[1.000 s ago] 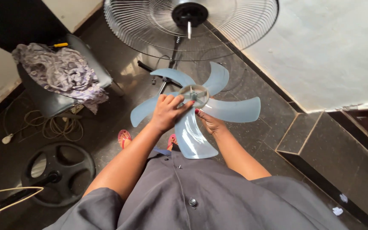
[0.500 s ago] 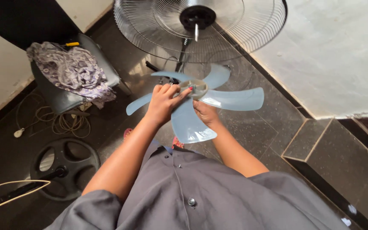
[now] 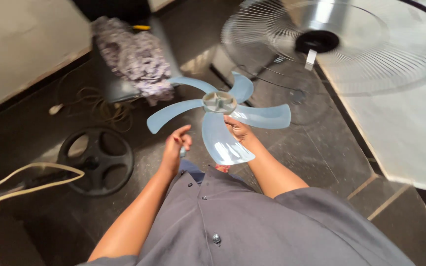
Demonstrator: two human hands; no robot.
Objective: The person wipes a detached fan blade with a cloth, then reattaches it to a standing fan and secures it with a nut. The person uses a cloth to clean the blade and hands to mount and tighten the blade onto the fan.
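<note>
Right hand (image 3: 238, 130) grips a pale blue fan blade (image 3: 219, 120) from beneath, fingers closed on it just below the hub (image 3: 219, 102), holding it up at the centre of the frame. Left hand (image 3: 175, 145) hangs free just to the lower left of the blade, fingers loosely curled and holding nothing, its fingertips near one vane but apart from it. Five vanes spread from the hub; the longest-looking one points down toward the person's grey shirt (image 3: 252, 226). The blade faces roughly flat toward the camera, with the right hand plainly the nearer of the two. To the upper right of the blade stands the fan's wire guard (image 3: 371, 54), blurred, with the dark motor and its shaft (image 3: 311, 58) at the middle, well apart from the hub. At the left of the frame a round black base (image 3: 96, 160) lies on the dark tiled floor (image 3: 316, 148). Behind it, in the upper left, a patterned cloth (image 3: 136, 56) lies draped over a dark chair, with coiled cable (image 3: 104, 106) beside it. A pale cord (image 3: 30, 180) loops in from the lower left edge.
</note>
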